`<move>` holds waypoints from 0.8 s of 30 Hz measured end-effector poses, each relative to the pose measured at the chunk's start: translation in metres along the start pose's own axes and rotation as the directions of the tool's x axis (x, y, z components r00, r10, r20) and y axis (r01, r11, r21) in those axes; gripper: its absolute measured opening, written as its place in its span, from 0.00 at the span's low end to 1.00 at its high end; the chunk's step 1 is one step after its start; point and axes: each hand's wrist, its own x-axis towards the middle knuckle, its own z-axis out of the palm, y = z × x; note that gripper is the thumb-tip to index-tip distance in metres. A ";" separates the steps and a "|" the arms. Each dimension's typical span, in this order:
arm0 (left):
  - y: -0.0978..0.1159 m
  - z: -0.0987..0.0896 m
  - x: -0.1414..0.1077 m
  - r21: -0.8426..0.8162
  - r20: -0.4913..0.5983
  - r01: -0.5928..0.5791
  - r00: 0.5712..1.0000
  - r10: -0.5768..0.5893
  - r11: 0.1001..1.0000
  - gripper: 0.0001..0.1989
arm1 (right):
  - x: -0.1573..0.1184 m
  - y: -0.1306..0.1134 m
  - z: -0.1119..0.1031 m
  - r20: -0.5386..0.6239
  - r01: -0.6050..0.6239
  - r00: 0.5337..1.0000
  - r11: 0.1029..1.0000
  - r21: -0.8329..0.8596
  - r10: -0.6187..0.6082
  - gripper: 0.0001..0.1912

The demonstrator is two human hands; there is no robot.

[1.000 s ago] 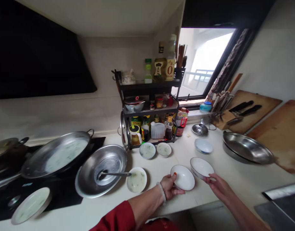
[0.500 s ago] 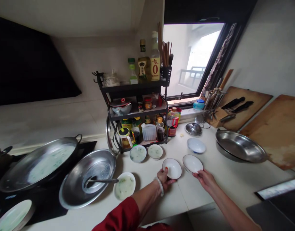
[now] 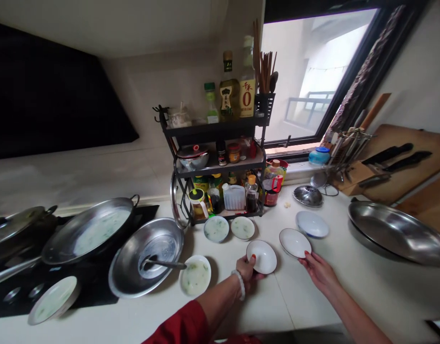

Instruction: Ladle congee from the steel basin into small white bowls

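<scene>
My left hand (image 3: 246,271), with a beaded bracelet on the wrist, grips an empty white bowl (image 3: 263,257); the thumb lies over its rim and the fingers are under its side. My right hand (image 3: 319,273) pinches the near rim of a second empty white bowl (image 3: 294,242) with a thin dark edge. A small gap separates these two bowls. Whether the second one rests on the counter I cannot tell. Left of my left hand is a bowl of pale soup with green bits (image 3: 195,276). Two more filled bowls, one bluish (image 3: 216,229) and one white (image 3: 242,228), stand behind.
A steel basin (image 3: 128,272) holds a ladle (image 3: 166,263). On the stove are a wok of soup (image 3: 105,229) and another soup bowl (image 3: 55,301). A seasoning rack (image 3: 220,169) stands behind. To the right are a white dish (image 3: 313,224), a steel pan (image 3: 395,229) and a knife block (image 3: 359,177).
The camera view has turned a little to the left, so most things appear farther right. Both hands keep their hold on the same two bowls.
</scene>
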 end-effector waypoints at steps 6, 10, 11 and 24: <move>0.004 0.009 0.006 -0.029 0.006 0.017 1.000 -0.017 0.999 0.27 | 0.014 0.006 0.015 -0.028 0.012 1.000 1.000 0.011 -0.011 0.17; 0.010 0.019 0.009 -0.046 -0.015 0.008 1.000 -0.008 0.999 0.22 | 0.020 0.005 0.022 -0.057 0.041 0.998 0.999 0.005 -0.041 0.17; 0.010 0.022 0.010 -0.051 -0.019 0.002 1.000 -0.003 0.999 0.21 | 0.021 0.005 0.023 -0.063 0.050 0.997 0.999 0.002 -0.049 0.17; 0.016 0.077 0.041 -0.144 -0.068 -0.025 0.998 0.015 0.989 0.16 | 0.002 -0.001 -0.004 -0.136 0.064 0.988 0.996 -0.055 -0.071 0.18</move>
